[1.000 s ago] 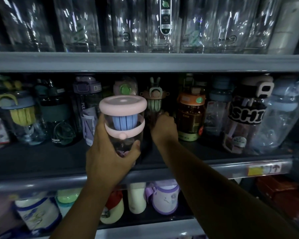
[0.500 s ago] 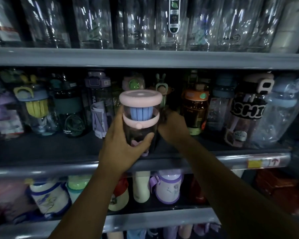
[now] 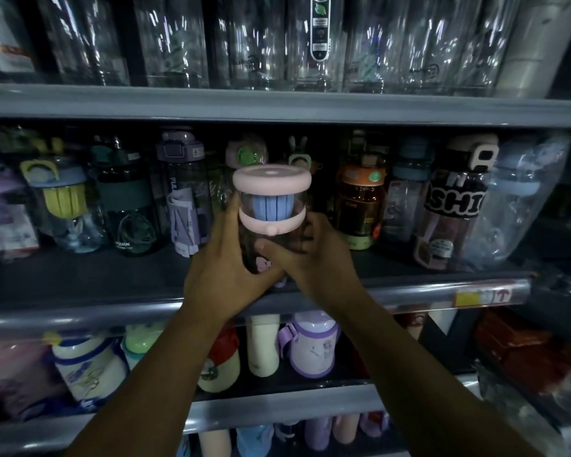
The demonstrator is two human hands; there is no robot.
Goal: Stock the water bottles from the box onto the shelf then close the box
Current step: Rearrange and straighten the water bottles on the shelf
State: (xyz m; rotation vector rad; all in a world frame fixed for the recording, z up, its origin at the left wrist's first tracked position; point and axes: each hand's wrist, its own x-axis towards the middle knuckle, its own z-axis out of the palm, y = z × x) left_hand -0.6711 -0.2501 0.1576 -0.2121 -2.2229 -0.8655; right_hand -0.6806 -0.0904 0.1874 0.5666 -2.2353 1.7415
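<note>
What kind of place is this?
Most likely a shop: grey shelves crowded with many different water bottles, a yellow-and-red price label on the shelf edge, and the left hand and right hand holding a pink-lidded bottle.

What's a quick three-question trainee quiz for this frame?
1. True or false: the left hand and the right hand both hold the pink-lidded bottle.
2. Which stands just right of that bottle on the middle shelf? A: amber bottle with orange cap. B: red kettle. C: cardboard box.
3. Fill in: the insert under the bottle's lid is ___.
Key: 1 true; 2 A; 3 blue.
</note>
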